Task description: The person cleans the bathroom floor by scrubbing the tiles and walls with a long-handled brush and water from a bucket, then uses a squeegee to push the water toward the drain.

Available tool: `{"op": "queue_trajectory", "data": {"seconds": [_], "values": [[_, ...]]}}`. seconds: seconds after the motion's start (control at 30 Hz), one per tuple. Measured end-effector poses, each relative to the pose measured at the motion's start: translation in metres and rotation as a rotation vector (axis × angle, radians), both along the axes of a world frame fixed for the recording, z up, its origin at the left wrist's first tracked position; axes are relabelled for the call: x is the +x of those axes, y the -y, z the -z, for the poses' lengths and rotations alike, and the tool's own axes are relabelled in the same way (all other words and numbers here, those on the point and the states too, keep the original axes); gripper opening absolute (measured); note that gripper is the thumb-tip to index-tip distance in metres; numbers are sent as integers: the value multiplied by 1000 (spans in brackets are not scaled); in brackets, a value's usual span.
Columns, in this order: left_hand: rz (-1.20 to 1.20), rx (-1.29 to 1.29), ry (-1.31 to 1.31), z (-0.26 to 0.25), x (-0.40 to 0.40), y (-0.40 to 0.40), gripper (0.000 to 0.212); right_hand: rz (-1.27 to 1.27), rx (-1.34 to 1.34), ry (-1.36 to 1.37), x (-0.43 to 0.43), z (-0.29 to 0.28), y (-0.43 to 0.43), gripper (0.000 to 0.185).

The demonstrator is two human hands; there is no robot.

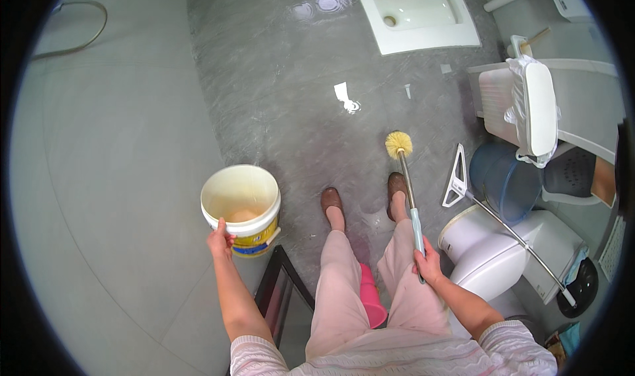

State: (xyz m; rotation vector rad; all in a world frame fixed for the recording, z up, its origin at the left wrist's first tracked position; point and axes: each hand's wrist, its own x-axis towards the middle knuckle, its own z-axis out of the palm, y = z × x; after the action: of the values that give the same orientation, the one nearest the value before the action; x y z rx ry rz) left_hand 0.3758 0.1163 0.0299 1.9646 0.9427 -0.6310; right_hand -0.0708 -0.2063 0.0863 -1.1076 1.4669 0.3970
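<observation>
My left hand [221, 239] grips the near rim of a white plastic bucket [240, 192], which has a yellow and blue label. The bucket is tilted so that its inside shows, with a little brownish liquid or stain at the bottom. In my right hand [428, 263] is the light blue handle of a toilet brush [406, 177]. Its round head of yellow bristles points away from me, over the floor just beyond my right shoe. Beyond both hands, a white squat toilet [416, 16] is set in the grey floor.
The grey floor [297, 113] looks wet, with ripples and reflections. On the right are a floor squeegee [496, 219], a blue bin [506, 182], a white lidded bin [540, 108] and a white bucket [461, 227]. A pink container [371, 301] stands between my legs. A black frame [283, 296] is at lower left.
</observation>
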Motion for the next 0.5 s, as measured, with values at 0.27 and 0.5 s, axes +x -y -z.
{"op": "queue_trajectory", "data": {"seconds": [0.27,0.5], "values": [[476,483,-61,44,-17,75,51,121,29,-14,-11,1,-4,54],[1011,541,-20,75,-34,276,61,298,75,24,-24,-3,-7,55]]}}
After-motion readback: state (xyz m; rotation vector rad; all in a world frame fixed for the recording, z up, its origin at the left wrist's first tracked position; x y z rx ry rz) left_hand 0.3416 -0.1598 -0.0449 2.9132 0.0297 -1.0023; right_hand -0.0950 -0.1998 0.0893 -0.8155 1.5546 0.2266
